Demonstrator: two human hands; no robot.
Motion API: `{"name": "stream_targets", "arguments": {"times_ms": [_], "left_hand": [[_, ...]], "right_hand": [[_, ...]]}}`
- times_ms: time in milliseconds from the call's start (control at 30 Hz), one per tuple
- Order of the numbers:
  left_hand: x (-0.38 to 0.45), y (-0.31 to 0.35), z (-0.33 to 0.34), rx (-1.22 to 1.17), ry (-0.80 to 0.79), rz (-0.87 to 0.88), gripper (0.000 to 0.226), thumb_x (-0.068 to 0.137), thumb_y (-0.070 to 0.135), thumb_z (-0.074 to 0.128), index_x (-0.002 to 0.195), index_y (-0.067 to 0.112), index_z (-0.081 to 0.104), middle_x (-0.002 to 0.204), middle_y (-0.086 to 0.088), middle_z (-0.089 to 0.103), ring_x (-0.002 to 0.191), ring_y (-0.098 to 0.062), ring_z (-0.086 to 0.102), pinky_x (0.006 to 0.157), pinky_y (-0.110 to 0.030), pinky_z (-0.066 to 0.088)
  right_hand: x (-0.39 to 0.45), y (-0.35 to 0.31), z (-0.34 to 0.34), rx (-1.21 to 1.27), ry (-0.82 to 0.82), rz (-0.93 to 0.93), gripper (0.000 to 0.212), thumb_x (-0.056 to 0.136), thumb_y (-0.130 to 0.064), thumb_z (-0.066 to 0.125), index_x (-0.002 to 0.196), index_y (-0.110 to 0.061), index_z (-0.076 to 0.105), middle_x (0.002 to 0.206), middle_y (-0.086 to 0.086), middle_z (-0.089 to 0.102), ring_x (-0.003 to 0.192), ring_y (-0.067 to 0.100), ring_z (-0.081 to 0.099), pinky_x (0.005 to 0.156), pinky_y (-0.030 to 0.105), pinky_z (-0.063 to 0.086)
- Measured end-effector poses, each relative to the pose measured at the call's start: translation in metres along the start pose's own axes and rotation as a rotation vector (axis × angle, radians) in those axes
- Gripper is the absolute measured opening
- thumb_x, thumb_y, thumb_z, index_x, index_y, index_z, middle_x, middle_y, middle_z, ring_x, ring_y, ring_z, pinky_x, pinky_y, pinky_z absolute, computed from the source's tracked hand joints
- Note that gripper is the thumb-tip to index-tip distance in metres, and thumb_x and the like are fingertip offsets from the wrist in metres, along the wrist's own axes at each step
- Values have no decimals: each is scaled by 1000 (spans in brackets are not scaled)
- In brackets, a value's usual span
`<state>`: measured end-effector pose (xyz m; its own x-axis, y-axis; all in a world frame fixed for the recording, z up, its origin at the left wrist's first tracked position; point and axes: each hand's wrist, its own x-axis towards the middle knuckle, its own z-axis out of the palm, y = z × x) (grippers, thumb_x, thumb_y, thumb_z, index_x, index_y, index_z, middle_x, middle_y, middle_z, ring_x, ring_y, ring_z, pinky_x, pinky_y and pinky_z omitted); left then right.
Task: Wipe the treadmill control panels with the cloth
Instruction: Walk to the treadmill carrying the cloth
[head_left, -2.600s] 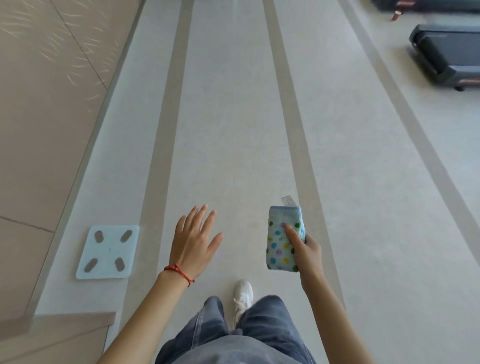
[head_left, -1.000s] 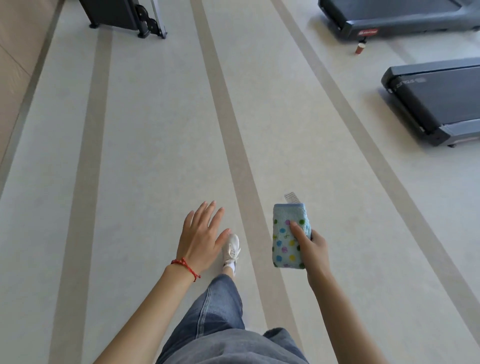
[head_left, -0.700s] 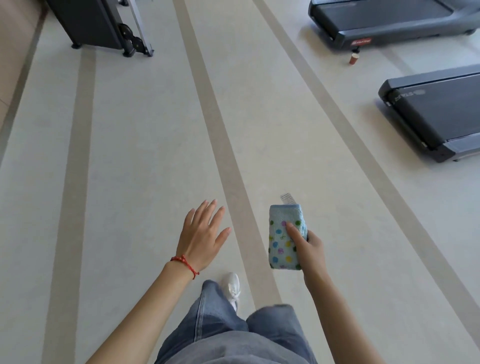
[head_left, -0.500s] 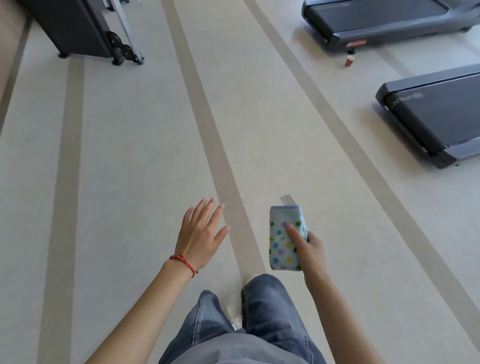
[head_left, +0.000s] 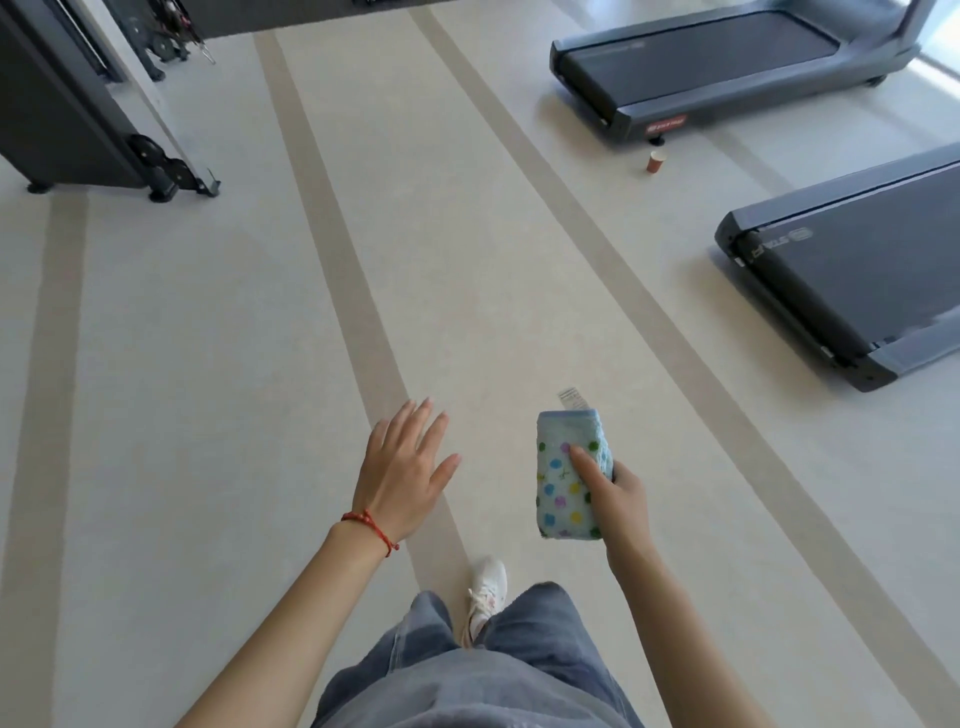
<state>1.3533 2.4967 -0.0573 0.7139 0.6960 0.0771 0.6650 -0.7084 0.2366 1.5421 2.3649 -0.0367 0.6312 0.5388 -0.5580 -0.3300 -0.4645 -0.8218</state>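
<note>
We look down on a pale, matte floor (head_left: 218, 364) crossed by long tan stripes. To our right lie two treadmills: the near treadmill (head_left: 852, 270), a dark grey slab with a smooth black belt and rounded plastic end caps, and the far treadmill (head_left: 717, 67), the same build with a red label on its rear edge. No control panel shows on either. At upper left stands a dark weight machine (head_left: 67, 114) with flat panels and metal feet. Our jeans (head_left: 483, 670) are loose, faded blue denim, and one white sneaker (head_left: 487, 595) pokes out between the legs. Our left hand (head_left: 402, 480) hangs in the air, empty, fingers spread, a red string bracelet (head_left: 370, 525) at the wrist. Our right hand (head_left: 613, 499) pinches the cloth (head_left: 563, 486), thumb on its front face and fingers behind it. The cloth is folded into a thick upright rectangle of soft light-blue terry with coloured polka dots and a white tag at its top, well apart from both treadmills. A small brown paper cup (head_left: 656, 161) stands just beside the far treadmill.
</note>
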Motion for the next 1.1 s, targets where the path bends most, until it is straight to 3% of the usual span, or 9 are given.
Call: {"name": "stream_targets", "arguments": {"times_ms": [333,667,867,1100], "left_hand": [[187,22,17,-6,-88,233,68,99,48,13,115,3,62,124,-19,58,114,-36,54,89,-51,47],[414,69,48,8,-148,673,67,100,48,14,117,4,62,125,-18,57,114,-35,54,89,-48,46],[511,110,65,-19,-167,897,66,100,48,15,118,4,61,125,-18,57,116,-34,50,91,-46,42],[583,169,91,-58,-219,999,68,100,48,14,118,3,62,125,-19,57,114,-36,54,89,-50,45]], "right_hand": [[112,-77,-22,156,176,61,30,81,-35,67,92,-7,60,86,8,68,73,21,67,50,27,51],[227,-140,-59,481,560,127,28,81,-32,68,93,-7,62,86,9,68,73,22,67,52,28,52],[268,-167,-78,633,761,143,24,83,-30,67,93,-8,64,84,6,68,71,20,67,48,25,51],[318,-190,-120,718,879,144,25,83,-29,66,94,-7,63,83,5,68,70,19,67,45,22,52]]}}
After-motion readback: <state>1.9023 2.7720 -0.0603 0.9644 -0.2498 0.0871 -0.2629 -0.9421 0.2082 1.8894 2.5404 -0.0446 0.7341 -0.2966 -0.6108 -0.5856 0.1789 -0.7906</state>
